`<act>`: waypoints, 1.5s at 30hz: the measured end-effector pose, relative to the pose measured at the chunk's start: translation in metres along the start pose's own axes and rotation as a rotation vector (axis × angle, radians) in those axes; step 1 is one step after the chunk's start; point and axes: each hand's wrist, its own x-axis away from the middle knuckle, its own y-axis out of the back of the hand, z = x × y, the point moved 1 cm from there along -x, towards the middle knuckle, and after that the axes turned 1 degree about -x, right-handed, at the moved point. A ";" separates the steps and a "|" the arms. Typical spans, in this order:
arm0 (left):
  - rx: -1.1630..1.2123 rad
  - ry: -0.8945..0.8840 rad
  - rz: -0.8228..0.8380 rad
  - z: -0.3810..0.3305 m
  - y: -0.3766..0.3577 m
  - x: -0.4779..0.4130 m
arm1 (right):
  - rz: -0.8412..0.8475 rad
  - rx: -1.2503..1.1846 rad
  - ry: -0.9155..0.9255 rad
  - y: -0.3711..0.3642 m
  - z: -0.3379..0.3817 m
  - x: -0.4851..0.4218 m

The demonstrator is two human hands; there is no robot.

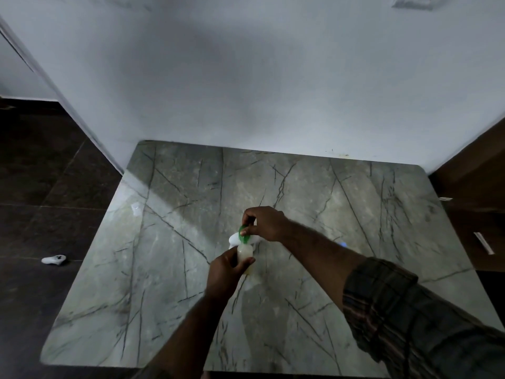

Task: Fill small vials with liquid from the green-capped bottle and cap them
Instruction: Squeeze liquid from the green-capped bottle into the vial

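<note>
Two hands meet over the middle of the table (191,187). Your left hand (226,272) is wrapped around the body of the bottle (245,254), which holds a pale yellowish liquid; the level is unclear. Your right hand (263,222), just beyond the left, pinches the green cap (244,234) between thumb and fingers at the bottle's top. Whether the cap is seated or loose cannot be told. Something white (234,238) lies directly under and behind the cap, blurred; vials cannot be made out. A small clear item (135,208) sits well to the left of your left hand. Bare marble surrounds both hands on every side, with the wall (246,77) edge beyond your right hand. A plaid sleeve (396,302) covers your right forearm.
</note>
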 end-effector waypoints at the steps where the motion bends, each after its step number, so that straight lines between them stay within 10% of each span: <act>1: -0.009 -0.006 0.002 -0.001 0.001 0.000 | -0.005 0.004 -0.012 -0.001 0.000 0.000; 45: 0.020 0.015 0.007 0.001 0.000 -0.004 | -0.028 0.016 -0.084 -0.005 0.004 0.006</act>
